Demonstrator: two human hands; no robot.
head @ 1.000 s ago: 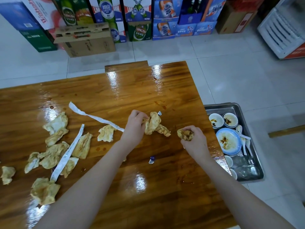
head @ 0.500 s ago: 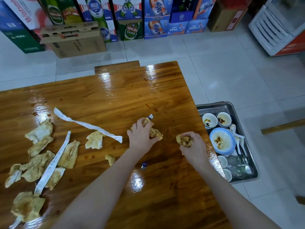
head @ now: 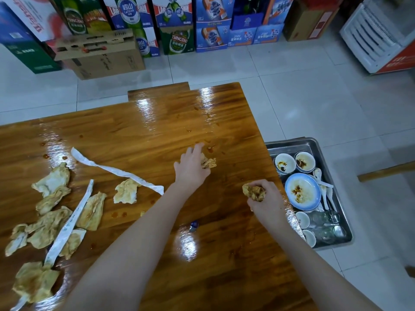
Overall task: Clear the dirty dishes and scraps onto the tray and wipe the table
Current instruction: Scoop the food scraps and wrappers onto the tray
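Nearest, a bottle cap (head: pixel 193 225) lies loose on the bench (head: pixel 224 277), btwn the forearms. At near left is a heap of greasy napkins (head: pixel 49 223) w/ paper strips (head: pixel 67 223) across it, none picked up yet.

The right hand (head: pixel 267 203) is at the bench's right edge, fingers curled tight round a stained wad (head: pixel 253 191), just beside the tray (head: pixel 289 142). The tray sits lower, off that edge, and holds bowls (head: pixel 284 163), a plate (head: pixel 302 190), spoons (head: pixel 323 187) and glasses (head: pixel 325 218), so the dishes look done.

Farther in, the left hand (head: pixel 192 163) lies over a crumpled napkin (head: pixel 208 162), fingers reaching fwd. Can't tell if it pinches or only presses.

Sauce spots (head: pixel 210 150) dot the wood beyond.

Judged: dishes cleared, scraps approx a small part gathered, wipe not yet done.
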